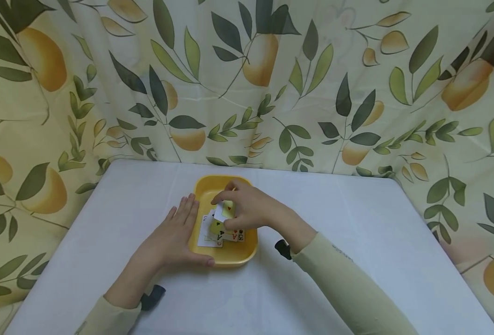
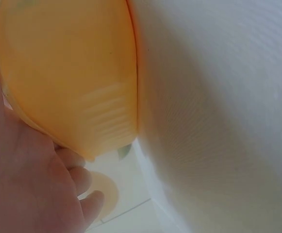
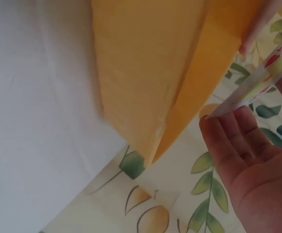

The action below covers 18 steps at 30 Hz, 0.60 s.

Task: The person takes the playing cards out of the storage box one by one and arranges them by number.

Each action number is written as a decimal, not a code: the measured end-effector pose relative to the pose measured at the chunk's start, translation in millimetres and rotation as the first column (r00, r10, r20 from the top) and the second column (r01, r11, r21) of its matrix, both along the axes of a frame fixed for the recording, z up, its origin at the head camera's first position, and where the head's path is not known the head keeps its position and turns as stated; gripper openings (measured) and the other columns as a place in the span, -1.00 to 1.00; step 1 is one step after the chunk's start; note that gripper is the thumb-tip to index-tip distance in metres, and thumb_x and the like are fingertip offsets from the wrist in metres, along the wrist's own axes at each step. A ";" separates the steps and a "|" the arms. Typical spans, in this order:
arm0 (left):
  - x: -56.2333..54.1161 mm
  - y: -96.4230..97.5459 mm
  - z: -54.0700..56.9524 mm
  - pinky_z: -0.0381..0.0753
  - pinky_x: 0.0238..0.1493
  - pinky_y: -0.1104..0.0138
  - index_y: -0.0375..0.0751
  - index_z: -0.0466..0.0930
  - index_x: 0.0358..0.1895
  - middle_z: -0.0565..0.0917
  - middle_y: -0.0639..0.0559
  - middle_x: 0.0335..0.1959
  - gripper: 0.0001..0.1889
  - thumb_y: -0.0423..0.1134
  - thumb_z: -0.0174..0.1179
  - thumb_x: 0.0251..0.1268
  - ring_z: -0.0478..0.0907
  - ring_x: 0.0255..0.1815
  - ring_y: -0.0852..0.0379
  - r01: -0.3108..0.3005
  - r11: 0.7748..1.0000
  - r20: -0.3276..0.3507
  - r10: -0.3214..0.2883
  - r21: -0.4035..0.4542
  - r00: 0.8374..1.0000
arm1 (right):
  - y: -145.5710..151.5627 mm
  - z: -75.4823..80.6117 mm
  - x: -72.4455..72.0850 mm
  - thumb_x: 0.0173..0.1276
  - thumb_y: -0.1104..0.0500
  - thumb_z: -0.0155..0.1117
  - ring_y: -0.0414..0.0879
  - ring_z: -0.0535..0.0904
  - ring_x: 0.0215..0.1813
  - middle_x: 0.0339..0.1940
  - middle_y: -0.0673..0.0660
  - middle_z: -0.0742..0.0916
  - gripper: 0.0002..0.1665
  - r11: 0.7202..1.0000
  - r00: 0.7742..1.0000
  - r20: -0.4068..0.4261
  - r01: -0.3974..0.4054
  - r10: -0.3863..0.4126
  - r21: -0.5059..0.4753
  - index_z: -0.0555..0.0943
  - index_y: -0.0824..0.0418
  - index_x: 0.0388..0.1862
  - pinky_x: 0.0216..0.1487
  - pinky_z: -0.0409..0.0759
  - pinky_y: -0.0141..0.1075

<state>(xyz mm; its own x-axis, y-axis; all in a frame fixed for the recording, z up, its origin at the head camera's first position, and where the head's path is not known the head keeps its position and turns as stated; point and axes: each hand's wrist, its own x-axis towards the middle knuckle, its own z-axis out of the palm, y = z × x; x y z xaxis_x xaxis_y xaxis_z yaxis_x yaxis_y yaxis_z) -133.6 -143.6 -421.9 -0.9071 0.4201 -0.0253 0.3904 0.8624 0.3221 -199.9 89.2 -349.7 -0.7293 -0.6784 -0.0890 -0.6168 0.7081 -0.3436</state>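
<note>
The work with the cards appears to be part-way through: several cards (image 1: 206,236) are lying face up and overlapped in a loose heap inside the yellow tray (image 1: 244,256), while one further card (image 1: 226,211) is held just above them, within the tray's outline, and has not yet been released. Whether it is being put in or taken out cannot be told from these pictures, nor whether a second one is hidden behind it. The card is gripped by the right hand (image 1: 253,204), whose fingers are bent, its far end met by a fingertip and its near end by the thumb; in the right wrist view it is seen slightly bowed, with red marks. The tray is set on the white cloth (image 1: 376,232) and is steadied by the left hand (image 1: 171,239), whose fingers are laid nearly straight along the left side, with the thumb spread to the near rim; no card is seen in its grasp. The heap is not squared, its edges being turned several ways, so if a neat stack is wanted, that part is judged to be undone.
</note>
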 end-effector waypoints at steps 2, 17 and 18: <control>-0.7 1.2 0.1 -0.15 0.61 -0.06 -0.34 -0.24 0.60 -0.28 -0.17 0.65 0.58 0.73 0.19 -0.37 -0.31 0.66 -0.14 0.000 1.000 0.005 0.000 -0.001 1.000 | 5.8 1.6 -0.7 0.03 -0.09 0.37 -0.16 0.44 0.08 0.21 -0.01 0.51 -0.31 1.000 1.000 -0.016 0.011 -0.011 -0.009 0.58 -0.22 0.25 0.07 0.57 -0.27; -0.8 3.4 -1.7 -0.17 0.62 -0.03 -0.28 -0.29 0.61 -0.30 -0.13 0.66 0.60 0.75 0.19 -0.42 -0.39 0.66 -0.07 -0.031 0.999 0.044 0.032 -0.013 0.999 | 53.1 7.9 -15.8 -0.10 -0.04 0.50 -0.09 0.41 0.17 0.25 0.00 0.50 -0.06 0.994 0.992 -0.059 0.111 -0.111 -0.009 0.49 0.04 0.37 0.23 0.55 -0.17; -0.8 3.5 -1.7 -0.16 0.62 -0.04 -0.29 -0.28 0.61 -0.29 -0.15 0.65 0.60 0.74 0.20 -0.41 -0.38 0.66 -0.09 -0.028 1.000 0.038 0.029 -0.009 0.999 | 55.6 7.5 -17.6 -0.10 -0.04 0.50 -0.08 0.41 0.17 0.24 0.01 0.50 -0.06 0.994 0.992 -0.058 0.113 -0.113 -0.004 0.49 0.05 0.37 0.22 0.56 -0.17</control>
<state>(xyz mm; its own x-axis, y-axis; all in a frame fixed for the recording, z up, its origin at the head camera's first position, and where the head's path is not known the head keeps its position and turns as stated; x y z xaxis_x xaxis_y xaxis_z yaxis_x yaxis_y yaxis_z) -134.4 -140.1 -423.6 -0.9170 0.3938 -0.0635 0.3532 0.8757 0.3293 -217.5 144.8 -342.3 -0.8050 -0.5916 -0.0438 -0.5520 0.7741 -0.3100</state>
